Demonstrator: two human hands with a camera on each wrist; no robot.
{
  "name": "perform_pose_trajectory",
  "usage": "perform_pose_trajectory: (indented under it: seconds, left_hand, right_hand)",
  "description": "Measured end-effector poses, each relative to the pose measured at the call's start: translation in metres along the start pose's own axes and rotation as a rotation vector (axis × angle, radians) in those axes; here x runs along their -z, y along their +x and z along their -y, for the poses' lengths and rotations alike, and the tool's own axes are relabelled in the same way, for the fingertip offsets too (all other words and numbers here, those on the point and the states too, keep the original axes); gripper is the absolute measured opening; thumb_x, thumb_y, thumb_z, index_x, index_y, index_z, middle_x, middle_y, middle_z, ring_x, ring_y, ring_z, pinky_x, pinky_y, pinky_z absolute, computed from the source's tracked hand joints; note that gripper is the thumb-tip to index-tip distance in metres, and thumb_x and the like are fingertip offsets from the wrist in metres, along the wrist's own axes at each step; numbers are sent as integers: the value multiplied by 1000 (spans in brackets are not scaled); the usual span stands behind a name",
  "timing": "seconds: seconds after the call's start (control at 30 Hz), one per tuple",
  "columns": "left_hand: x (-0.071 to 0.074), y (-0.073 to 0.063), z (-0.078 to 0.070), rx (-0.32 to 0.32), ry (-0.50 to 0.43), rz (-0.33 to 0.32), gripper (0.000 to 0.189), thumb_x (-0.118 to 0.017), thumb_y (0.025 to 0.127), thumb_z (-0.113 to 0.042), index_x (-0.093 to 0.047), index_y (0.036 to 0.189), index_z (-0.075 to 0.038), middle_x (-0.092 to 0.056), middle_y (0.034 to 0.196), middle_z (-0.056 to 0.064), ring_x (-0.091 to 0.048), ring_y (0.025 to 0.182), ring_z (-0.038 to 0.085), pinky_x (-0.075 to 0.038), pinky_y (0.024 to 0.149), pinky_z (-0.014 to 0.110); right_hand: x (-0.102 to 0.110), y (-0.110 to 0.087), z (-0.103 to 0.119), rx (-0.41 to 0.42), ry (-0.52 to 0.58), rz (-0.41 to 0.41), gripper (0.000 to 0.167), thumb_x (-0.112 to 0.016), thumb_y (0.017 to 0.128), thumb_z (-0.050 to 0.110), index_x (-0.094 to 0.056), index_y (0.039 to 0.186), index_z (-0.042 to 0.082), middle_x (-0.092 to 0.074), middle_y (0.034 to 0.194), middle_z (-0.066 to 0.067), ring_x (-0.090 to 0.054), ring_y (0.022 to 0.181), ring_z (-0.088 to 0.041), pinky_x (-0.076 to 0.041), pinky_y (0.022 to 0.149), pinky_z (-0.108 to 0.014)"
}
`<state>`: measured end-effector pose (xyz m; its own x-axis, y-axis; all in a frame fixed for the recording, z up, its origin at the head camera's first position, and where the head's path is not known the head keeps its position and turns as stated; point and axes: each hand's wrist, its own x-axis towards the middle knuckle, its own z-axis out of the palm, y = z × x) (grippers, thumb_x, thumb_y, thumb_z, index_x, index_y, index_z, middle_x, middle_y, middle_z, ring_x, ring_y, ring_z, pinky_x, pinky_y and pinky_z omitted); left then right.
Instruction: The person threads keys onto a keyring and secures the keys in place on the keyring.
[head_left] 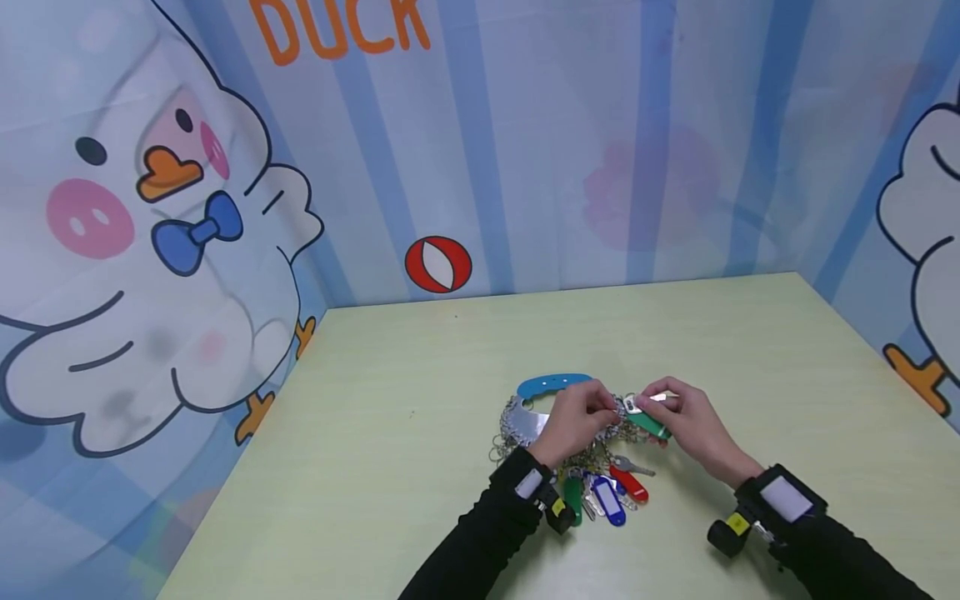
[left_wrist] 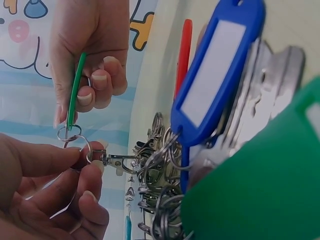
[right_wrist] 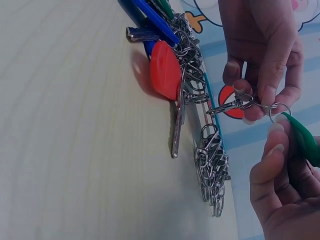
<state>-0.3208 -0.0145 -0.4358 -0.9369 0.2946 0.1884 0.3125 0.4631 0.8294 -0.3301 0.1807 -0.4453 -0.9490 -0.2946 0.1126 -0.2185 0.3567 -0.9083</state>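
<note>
My left hand (head_left: 576,421) pinches a small metal ring (left_wrist: 89,150) on a swivel clasp (left_wrist: 119,162) between thumb and fingers. Linked with that ring is the split ring (right_wrist: 280,113) of a green key tag (head_left: 648,424). Thumb and fingers of my right hand (head_left: 696,425) grip this tag, and a silver key (head_left: 662,397) shows beside it. Below and around the left hand lies a bunch of metal clasps and rings (right_wrist: 212,167). From it hang a red key tag (head_left: 628,483), a blue key tag (head_left: 608,502) and another green tag (head_left: 573,497).
Behind the left hand, a curved blue strip (head_left: 553,383) adjoins a shiny silver plate (head_left: 527,423) edged with clasps. Everything lies on a pale wooden table (head_left: 390,467). A printed duck curtain (head_left: 525,150) borders the table's back and sides.
</note>
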Motion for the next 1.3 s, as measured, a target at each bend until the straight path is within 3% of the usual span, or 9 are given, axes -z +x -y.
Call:
perform_pose_trajectory:
  seconds: [0.8, 0.9, 1.03, 1.13, 1.2, 1.3]
  left_hand:
    - [-1, -1, -1, 1, 18, -4, 4, -65, 90, -5, -65, 93, -3, -72, 88, 10, -59, 70, 1, -45, 65, 13]
    - [0, -1, 1, -7, 30, 6, 6, -66, 88, -5, -66, 94, -3, -71, 88, 9, -57, 71, 1, -46, 66, 13]
    - [6, -2, 6, -14, 46, 19, 13, -64, 88, -5, -66, 100, -2, -70, 91, 8, -59, 75, 3, -47, 67, 14]
    - [16, 0, 11, -20, 104, -30, 16, -61, 87, -2, -65, 103, -1, -70, 95, 10, -63, 81, 12, -47, 68, 17]
    - [25, 3, 17, -3, 200, -103, 17, -62, 84, -3, -65, 102, -2, -70, 96, 12, -64, 85, 19, -48, 70, 22]
    - [38, 10, 31, 120, 361, -177, 22, -65, 85, -14, -63, 106, -5, -64, 106, 15, -56, 99, 31, -45, 82, 37]
  right_hand:
    - [0, -1, 1, -5, -2, 4, 36, -56, 97, 30, -52, 115, -2, -71, 81, -13, -57, 58, -11, -48, 55, -28]
    - [0, -2, 0, -7, -20, 32, 35, -57, 97, 30, -53, 113, -1, -68, 75, -11, -56, 56, -11, -45, 52, -26]
    - [-1, -3, -4, 20, -100, 107, 27, -60, 95, 25, -54, 106, 1, -53, 60, 0, -44, 49, -7, -36, 47, -22]
    - [-4, -4, -6, 70, -185, 148, 20, -63, 93, 21, -56, 99, 3, -44, 56, 5, -37, 48, -5, -31, 46, -20]
    - [-6, -5, -8, 103, -247, 156, 16, -63, 92, 19, -57, 95, 4, -47, 57, 5, -37, 48, -4, -31, 47, -20]
    - [-8, -8, -9, 128, -340, 167, 11, -63, 92, 16, -58, 91, 6, -56, 62, 3, -42, 52, -5, -34, 49, -20]
